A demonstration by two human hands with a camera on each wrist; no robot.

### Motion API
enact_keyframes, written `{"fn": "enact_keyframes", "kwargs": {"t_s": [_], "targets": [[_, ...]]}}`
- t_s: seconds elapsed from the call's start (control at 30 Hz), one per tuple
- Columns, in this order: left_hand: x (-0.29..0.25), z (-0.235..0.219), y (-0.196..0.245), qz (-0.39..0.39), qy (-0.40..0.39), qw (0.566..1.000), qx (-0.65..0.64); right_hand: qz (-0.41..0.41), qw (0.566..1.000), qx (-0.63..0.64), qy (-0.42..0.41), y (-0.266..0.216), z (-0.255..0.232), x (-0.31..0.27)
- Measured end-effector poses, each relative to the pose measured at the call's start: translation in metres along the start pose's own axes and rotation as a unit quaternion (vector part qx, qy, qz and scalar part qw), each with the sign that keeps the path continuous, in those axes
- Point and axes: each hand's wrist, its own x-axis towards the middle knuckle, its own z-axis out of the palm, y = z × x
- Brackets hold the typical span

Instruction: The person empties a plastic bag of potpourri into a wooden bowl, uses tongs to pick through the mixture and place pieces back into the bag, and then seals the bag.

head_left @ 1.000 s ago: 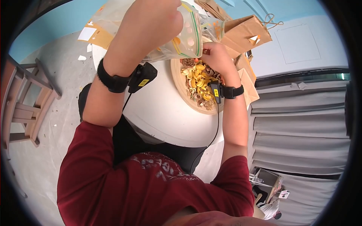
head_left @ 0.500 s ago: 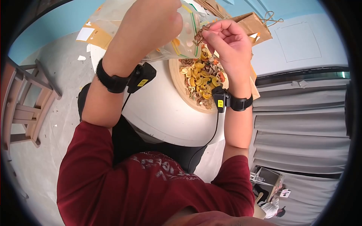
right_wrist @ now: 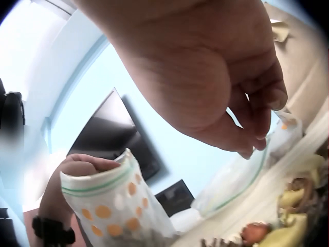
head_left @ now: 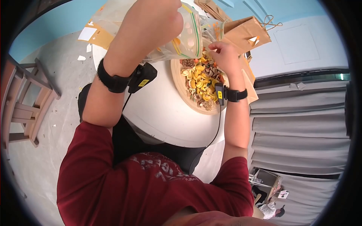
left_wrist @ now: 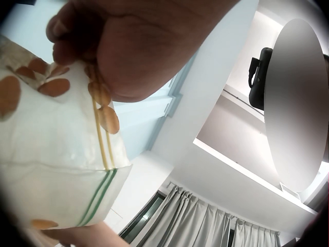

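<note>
A translucent zip bag with orange dots is held up by its rim in my left hand; in the left wrist view the fingers pinch the bag's edge. Its mouth, lined in green, faces the right side. Just right of the bag, my right hand hovers over a round wooden tray of yellow pasta-like shells, a pinecone and dried pieces. In the right wrist view, the right hand has loosely bent fingers with nothing visible between them.
Brown paper bags stand behind the tray on the round white table. Another dotted zip bag lies behind. A brown envelope is at the back left. A wooden chair stands on the floor at the left.
My right hand picked up a brown dried piece, brought it to the bag's mouth, and is now lower over the tray without it. My left hand has barely moved.
</note>
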Motion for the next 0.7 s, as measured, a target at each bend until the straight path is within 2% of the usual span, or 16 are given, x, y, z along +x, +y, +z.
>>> {"fn": "enact_keyframes", "kwargs": {"t_s": [0.1,0.2,0.3,0.4,0.5,0.6,0.7], "targets": [[0.001,-0.002,0.000,0.001,-0.017,1.000,0.005,-0.005,0.999,-0.022,-0.038,0.015,0.016,0.000],[0.001,-0.001,0.001,0.003,-0.016,1.000,0.000,-0.005,1.000,0.006,-0.026,0.019,0.020,0.002],[0.000,0.000,0.001,0.007,-0.006,1.000,0.003,0.071,0.994,0.066,-0.049,0.015,0.004,0.002],[0.000,0.000,0.001,0.015,0.002,1.000,0.003,0.117,0.970,0.068,-0.202,0.008,-0.025,0.003],[0.000,0.001,0.003,0.007,-0.002,1.000,-0.006,0.050,0.993,0.044,-0.095,0.011,-0.015,0.002],[0.001,0.002,0.003,-0.001,-0.002,1.000,-0.007,-0.098,0.994,0.005,-0.042,0.026,0.007,0.008],[0.002,0.000,0.002,0.000,-0.011,1.000,0.003,-0.118,0.989,0.004,-0.086,0.033,0.020,0.019]]}}
